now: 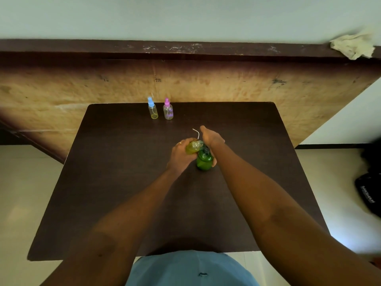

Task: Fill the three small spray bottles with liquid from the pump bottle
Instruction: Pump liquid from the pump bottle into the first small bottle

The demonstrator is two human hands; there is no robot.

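A green pump bottle [204, 159] stands near the middle of the dark table [115, 162]. My right hand [211, 138] lies over its pump head from above. A thin white dip tube [196, 133] sticks out from the left of this hand, which grips its spray head; the head itself is hidden. My left hand [181, 154] grips a small open spray bottle [193, 147] with yellowish liquid, tilted against the pump's spout. Two capped spray bottles stand at the table's far edge: a blue-capped one [152, 109] and a pink-capped one [168, 110].
A wooden board [226, 83] leans upright right behind the table's far edge. A crumpled cloth [353, 46] lies on the ledge at the top right. A black bag [369, 195] sits on the floor to the right.
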